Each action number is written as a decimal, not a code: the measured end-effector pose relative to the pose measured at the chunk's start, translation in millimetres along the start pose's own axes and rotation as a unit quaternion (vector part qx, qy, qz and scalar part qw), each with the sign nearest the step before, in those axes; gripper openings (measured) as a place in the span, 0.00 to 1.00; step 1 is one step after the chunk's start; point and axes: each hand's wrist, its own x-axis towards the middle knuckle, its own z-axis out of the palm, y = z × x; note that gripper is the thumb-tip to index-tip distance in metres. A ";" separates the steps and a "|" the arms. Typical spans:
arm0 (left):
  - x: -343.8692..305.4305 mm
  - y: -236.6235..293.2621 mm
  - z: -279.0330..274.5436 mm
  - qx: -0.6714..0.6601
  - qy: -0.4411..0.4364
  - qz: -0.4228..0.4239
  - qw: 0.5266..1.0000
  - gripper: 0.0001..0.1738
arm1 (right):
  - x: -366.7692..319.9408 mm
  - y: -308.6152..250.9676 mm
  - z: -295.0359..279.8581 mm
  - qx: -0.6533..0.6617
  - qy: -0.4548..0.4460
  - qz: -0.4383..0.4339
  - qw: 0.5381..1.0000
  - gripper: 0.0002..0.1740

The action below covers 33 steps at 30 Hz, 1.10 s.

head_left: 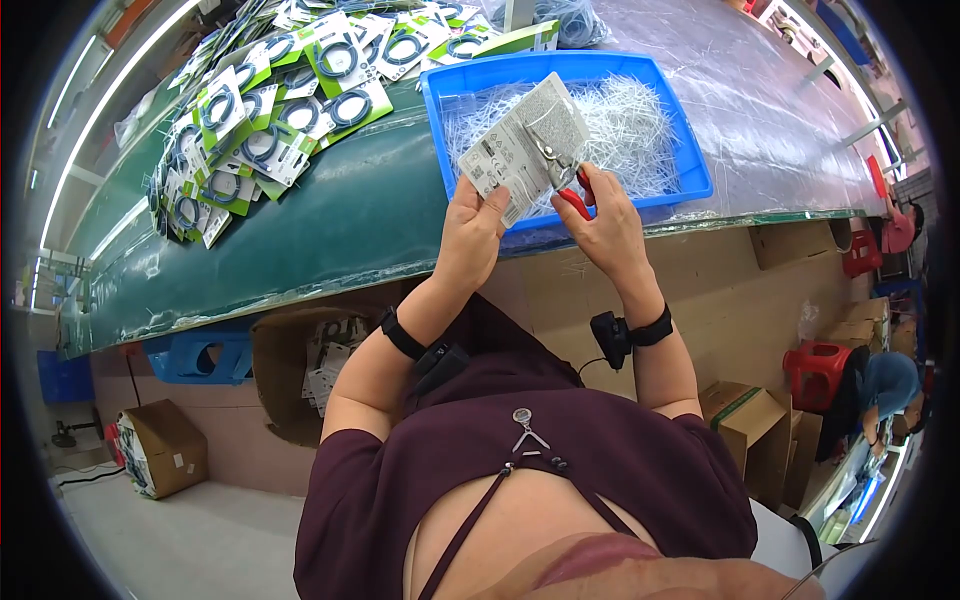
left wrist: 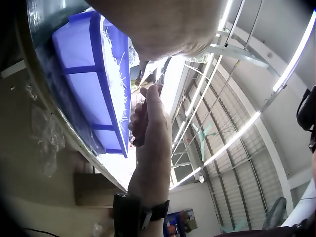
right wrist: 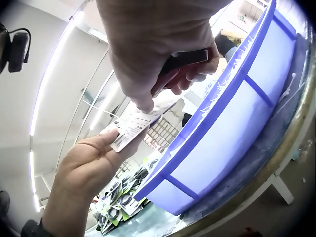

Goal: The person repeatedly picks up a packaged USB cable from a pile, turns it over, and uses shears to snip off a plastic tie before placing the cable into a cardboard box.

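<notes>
Over the blue tray (head_left: 690, 192), my left hand (head_left: 470, 238) pinches the lower left edge of a printed cardboard package card (head_left: 508, 150), its back face up with text and a code square. My right hand (head_left: 614, 235) grips red-handled cutting pliers (head_left: 572, 204), their metal jaws lying over the card's middle. In the right wrist view, the left thumb lies on the card (right wrist: 136, 122), and the pliers' handle (right wrist: 170, 79) sits inside the right fist. The card is mostly hidden behind the near hand in the left wrist view. Thin white plastic strips (head_left: 640, 125) fill the tray.
A heap of carded coiled cables (head_left: 265, 140) covers the left of the green tabletop (head_left: 330, 215). Behind the tray lies a clear plastic bag (head_left: 578, 25). Below the table edge stand an open carton (head_left: 280, 375) and a blue stool (head_left: 205, 355). Cartons (head_left: 745, 420) stand at the right.
</notes>
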 end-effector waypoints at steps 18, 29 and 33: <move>6.1 1.5 1.3 -0.049 -0.004 0.007 0.999 0.21 | -27.1 8.6 -0.2 -0.087 0.028 -0.121 0.988 0.29; 5.0 -2.3 0.0 -0.018 -0.006 0.005 1.000 0.23 | -32.0 11.1 13.4 0.002 -0.015 -0.061 0.998 0.31; 6.5 1.3 -6.4 0.284 -0.021 0.127 0.950 0.27 | -34.7 16.5 18.3 0.092 -0.035 -0.036 0.995 0.29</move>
